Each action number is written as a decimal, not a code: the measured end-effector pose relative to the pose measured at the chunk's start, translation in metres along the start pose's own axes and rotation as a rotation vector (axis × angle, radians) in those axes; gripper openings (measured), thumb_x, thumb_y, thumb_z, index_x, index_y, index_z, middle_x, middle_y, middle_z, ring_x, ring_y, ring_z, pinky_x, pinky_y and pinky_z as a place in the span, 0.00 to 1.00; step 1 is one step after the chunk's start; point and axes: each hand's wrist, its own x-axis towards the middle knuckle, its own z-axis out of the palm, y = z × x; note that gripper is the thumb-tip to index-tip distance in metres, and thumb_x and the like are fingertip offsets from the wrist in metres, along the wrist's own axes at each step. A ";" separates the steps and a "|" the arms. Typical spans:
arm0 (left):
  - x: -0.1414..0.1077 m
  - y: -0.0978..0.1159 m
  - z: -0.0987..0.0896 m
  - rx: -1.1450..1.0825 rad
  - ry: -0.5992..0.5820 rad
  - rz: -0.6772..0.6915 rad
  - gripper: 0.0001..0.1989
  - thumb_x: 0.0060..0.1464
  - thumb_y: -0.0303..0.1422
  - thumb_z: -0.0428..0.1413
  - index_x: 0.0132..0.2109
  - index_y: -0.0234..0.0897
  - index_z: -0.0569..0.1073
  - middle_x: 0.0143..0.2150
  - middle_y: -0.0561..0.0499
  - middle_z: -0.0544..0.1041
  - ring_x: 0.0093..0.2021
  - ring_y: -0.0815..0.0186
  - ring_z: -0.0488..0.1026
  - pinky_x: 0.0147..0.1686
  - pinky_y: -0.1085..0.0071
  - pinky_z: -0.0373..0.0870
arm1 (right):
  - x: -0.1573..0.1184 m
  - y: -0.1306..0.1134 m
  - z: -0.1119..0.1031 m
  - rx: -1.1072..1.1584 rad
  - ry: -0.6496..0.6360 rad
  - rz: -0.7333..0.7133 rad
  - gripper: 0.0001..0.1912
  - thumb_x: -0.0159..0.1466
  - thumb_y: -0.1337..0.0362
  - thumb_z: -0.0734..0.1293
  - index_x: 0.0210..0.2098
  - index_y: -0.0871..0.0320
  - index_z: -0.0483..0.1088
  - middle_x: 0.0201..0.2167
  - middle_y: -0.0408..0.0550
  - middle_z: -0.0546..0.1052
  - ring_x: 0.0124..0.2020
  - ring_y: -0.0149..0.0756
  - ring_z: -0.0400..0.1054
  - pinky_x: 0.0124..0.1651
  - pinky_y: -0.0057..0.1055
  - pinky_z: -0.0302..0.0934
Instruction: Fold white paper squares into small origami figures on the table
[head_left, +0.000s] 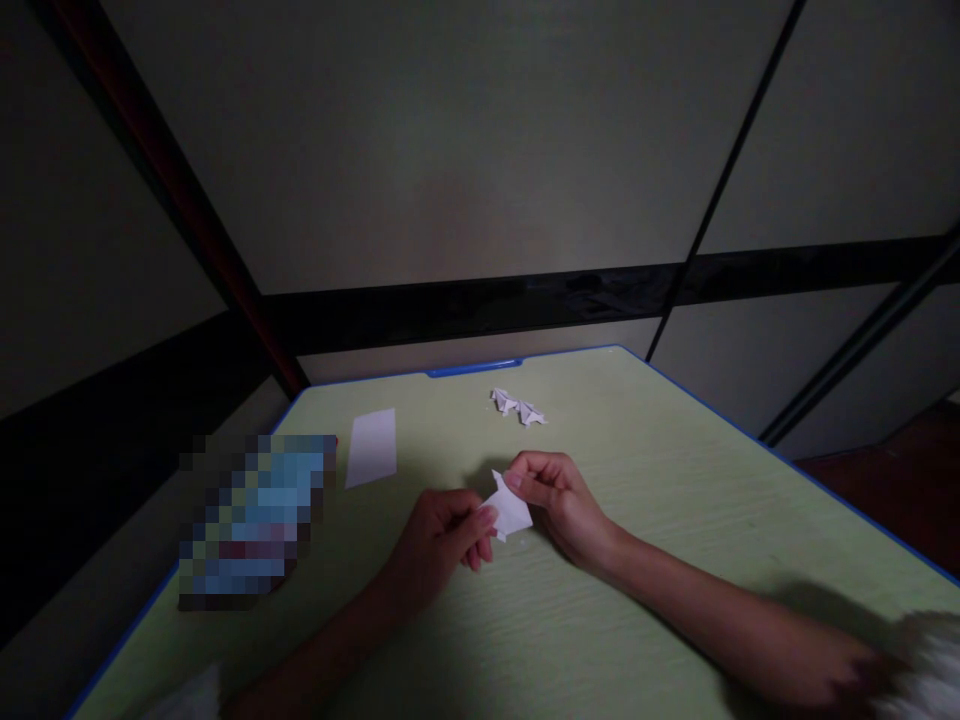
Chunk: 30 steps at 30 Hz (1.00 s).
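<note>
A small piece of folded white paper (513,512) is held above the table between both hands, with pointed corners sticking out at its top and bottom. My left hand (448,530) pinches its left end between thumb and fingers. At the upper right edge, my right hand (553,492) grips it, thumb on top and fingers curled behind. Farther back lie two small folded paper figures, the left one (502,401) almost touching the right one (531,413). Their exact shape is too small to make out.
A flat white sheet of paper (373,447) lies at the left on the pale green table (637,620), which has a blue edge. Beside it, near the left edge, is a pixelated object (262,530). Panelled doors (465,150) with a black band stand right behind the table.
</note>
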 end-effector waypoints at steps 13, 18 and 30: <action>0.004 0.007 -0.003 -0.067 0.169 0.012 0.12 0.41 0.37 0.54 0.20 0.32 0.70 0.18 0.52 0.71 0.21 0.71 0.66 0.24 0.75 0.64 | 0.002 -0.004 0.003 0.024 0.024 -0.092 0.17 0.41 0.67 0.72 0.28 0.59 0.62 0.17 0.36 0.68 0.18 0.23 0.60 0.24 0.22 0.52; 0.007 0.004 -0.005 -0.232 0.191 -0.004 0.11 0.41 0.38 0.54 0.27 0.33 0.70 0.22 0.53 0.72 0.24 0.69 0.68 0.24 0.74 0.65 | 0.002 -0.008 0.001 -0.049 -0.083 -0.088 0.12 0.44 0.67 0.70 0.26 0.61 0.64 0.17 0.37 0.66 0.18 0.22 0.59 0.23 0.22 0.51; 0.006 0.012 -0.002 -0.102 0.297 0.020 0.09 0.41 0.31 0.54 0.17 0.33 0.67 0.14 0.57 0.68 0.18 0.75 0.64 0.22 0.79 0.63 | 0.004 -0.004 0.006 -0.105 0.010 -0.036 0.18 0.36 0.73 0.73 0.24 0.62 0.62 0.17 0.36 0.68 0.18 0.20 0.61 0.22 0.19 0.55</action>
